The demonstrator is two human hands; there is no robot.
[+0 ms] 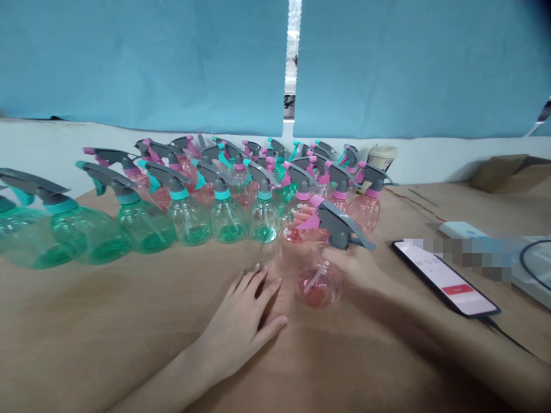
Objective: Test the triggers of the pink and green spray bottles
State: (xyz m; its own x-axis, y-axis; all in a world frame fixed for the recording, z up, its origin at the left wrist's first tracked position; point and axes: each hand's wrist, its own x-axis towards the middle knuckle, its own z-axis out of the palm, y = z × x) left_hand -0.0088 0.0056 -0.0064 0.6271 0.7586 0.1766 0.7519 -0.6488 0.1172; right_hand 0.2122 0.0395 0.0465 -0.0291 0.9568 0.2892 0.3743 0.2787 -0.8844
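My R hand is gripping a pink spray btl by the neck, just under its grey trigger head, w/ the fingers clamped round it. The btl is sitting in front of the crowd of other btls, and I can't tell if its base is touching the worktop. My L hand is lying flat on the worktop just beside that btl, fingers slightly apart, holding nothing.

Rows of spray btls are standing close behind: green ones to the left, clear ones w/ teal collars mid-row, pink ones to the right. A paper cup is standing behind the far R end (lid looks pale). A phone is lying right of my R hand, showing a red button, cable attached. A white box is sitting beyond it, and a blue curtain is hanging behind everything.
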